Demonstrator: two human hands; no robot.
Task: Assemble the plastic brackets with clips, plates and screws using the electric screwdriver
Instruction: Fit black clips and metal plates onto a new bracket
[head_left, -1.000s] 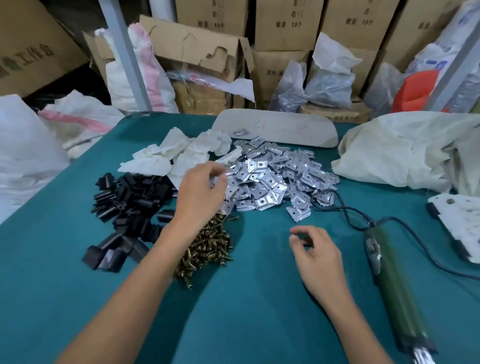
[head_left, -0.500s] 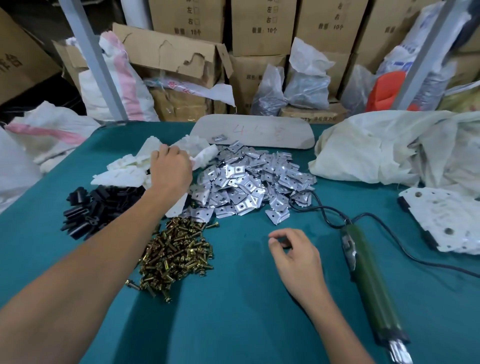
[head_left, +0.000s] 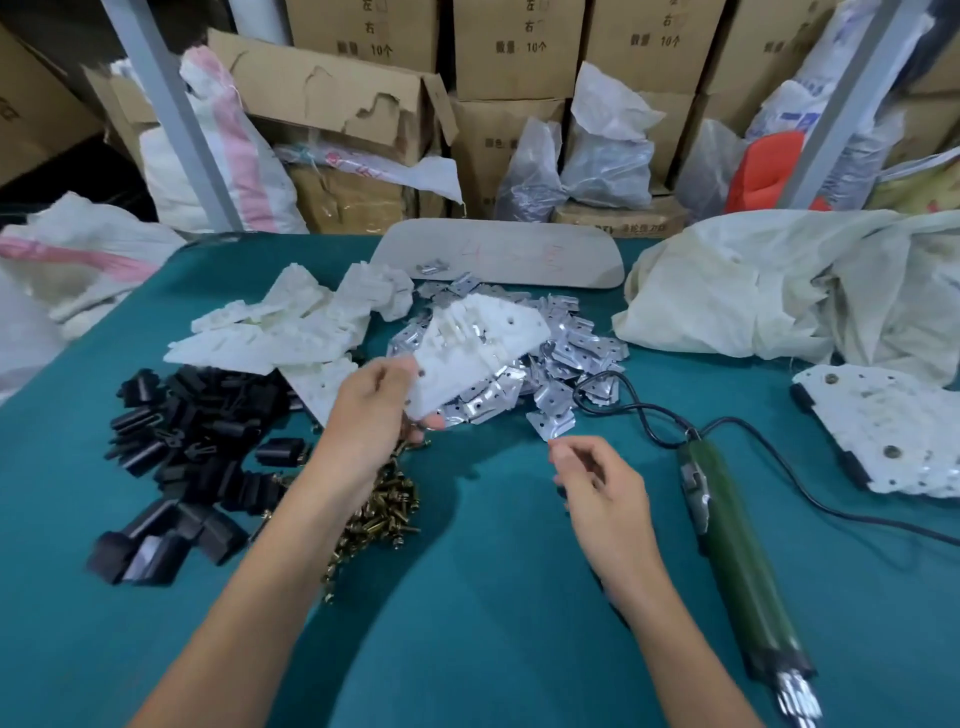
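Where the teal tabletop (head_left: 467, 639) runs back toward stacked cartons (head_left: 644, 52), a crumpled pale sack (head_left: 769, 291) lies at its far right, and a flat oval board (head_left: 498, 254) sits at the far edge. A heap of white plastic brackets (head_left: 270, 332) lies left of centre, with a heap of black clips (head_left: 192, 431) nearer on the left. Shiny metal plates (head_left: 576, 348) are piled at centre, just right of the brackets. The green electric screwdriver (head_left: 737, 551) lies on the right, tip toward the viewer, its black cord looping up to the plates. A white plate-like assembly (head_left: 883, 431) rests at the right edge. Brass screws (head_left: 384, 512) are heaped under the left forearm. The left hand (head_left: 369, 415) grips one white bracket (head_left: 478, 343) by its near corner, held above the plates. The right hand (head_left: 597, 483) hovers low beside the screwdriver, fingers loosely curled; I cannot tell whether they pinch anything.
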